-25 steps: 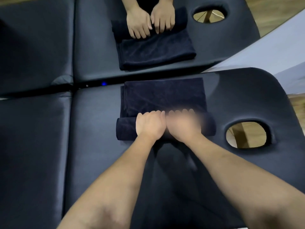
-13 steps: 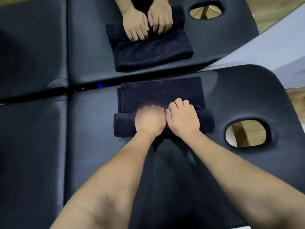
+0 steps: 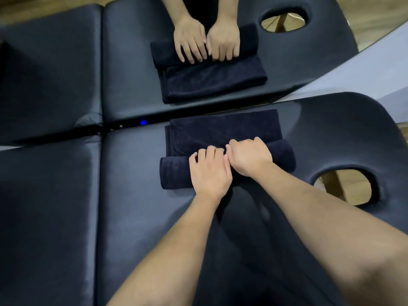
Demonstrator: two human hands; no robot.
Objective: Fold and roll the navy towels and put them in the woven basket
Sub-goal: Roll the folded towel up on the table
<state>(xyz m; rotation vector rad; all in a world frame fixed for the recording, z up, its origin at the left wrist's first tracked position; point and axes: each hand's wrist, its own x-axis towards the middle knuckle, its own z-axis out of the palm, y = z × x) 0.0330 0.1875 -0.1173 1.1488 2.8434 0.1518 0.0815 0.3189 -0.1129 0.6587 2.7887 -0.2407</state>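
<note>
While the soft navy terry towel (image 3: 223, 131) sits half-rolled on the black padded massage table (image 3: 123, 184) | left hand (image 3: 210, 173) and right hand (image 3: 250, 159) press its roll, fingers curled over | floppy, light, probably unrolls easily, grab mid-roll | basket not visible

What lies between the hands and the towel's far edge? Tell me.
Head view: only the flat, unrolled part of the navy towel lies beyond the left hand and right hand; nothing rests on it.
</note>
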